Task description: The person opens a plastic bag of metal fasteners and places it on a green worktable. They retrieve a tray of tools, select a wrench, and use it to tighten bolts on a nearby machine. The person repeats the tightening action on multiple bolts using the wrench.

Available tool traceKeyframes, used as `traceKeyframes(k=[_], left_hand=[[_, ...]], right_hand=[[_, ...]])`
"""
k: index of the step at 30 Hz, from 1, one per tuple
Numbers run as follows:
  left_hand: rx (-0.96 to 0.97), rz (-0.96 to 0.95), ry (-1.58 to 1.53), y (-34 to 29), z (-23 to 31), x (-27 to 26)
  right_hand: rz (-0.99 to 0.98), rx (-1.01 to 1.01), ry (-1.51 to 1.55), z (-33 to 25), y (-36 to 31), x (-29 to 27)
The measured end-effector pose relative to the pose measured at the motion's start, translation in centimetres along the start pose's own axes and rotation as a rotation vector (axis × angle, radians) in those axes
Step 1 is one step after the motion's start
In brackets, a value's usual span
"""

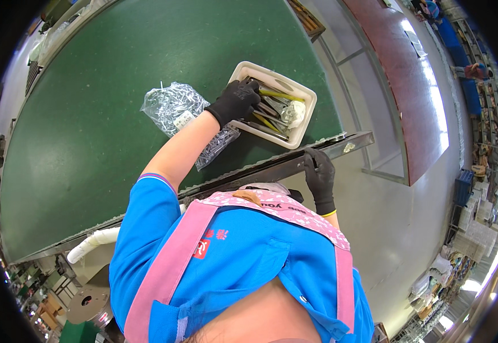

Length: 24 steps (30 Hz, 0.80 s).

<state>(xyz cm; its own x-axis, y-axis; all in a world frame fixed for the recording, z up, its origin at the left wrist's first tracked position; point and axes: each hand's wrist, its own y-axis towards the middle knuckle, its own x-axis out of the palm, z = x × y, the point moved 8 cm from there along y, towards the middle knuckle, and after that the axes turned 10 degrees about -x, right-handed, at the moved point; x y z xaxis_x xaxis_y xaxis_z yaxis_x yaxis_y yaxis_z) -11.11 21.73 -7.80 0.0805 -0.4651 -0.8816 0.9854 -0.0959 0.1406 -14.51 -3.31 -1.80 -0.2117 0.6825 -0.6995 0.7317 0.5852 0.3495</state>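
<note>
- The left grip (236,102) (a hand in a black glove) is down in the left end of a cream plastic tray (307,110). Its fingers bend over the tools there. I cannot tell if they are clamped on one or just touching, because the glove hides the tips.
- The tray sits on a green desk (100,103), close to the front edge, and it is turned at a slant.
- In the tray, long grey metal tools (270,108) lie in a pile. A thin yellow stick (283,95) lies across the top of them, and another bit of yellow (266,122) shows lower down.
- A crumpled clear plastic wad (293,113) is at the right end of the tray, next to the tools.
- A clear bag of small silver metal pieces (173,106) lies on the desk, left of the tray. It has a white label (184,119) on it. The left forearm goes over part of the bag.
- The right grip (320,174) wears a black glove too, with a yellow edge at the wrist. It is just beside the metal rail (340,147) at the front of the desk, outside the tray. Its fingers are curled in, and I cannot tell if they pinch anything.
- The person wears a blue shirt (243,251) and a pink apron (343,286).
</note>
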Motion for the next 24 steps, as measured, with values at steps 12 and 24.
traceKeyframes(k=[12,24], left_hand=[[0.038,0.057,-0.161,-1.7,0.2,0.0],[-0.106,-0.269,-0.376,-3.0,-0.1,0.0]], right_hand=[[-0.072,-0.002,0.025,-0.4,0.9,1.5],[-0.147,0.049,0.024,-0.2,0.8,2.0]])
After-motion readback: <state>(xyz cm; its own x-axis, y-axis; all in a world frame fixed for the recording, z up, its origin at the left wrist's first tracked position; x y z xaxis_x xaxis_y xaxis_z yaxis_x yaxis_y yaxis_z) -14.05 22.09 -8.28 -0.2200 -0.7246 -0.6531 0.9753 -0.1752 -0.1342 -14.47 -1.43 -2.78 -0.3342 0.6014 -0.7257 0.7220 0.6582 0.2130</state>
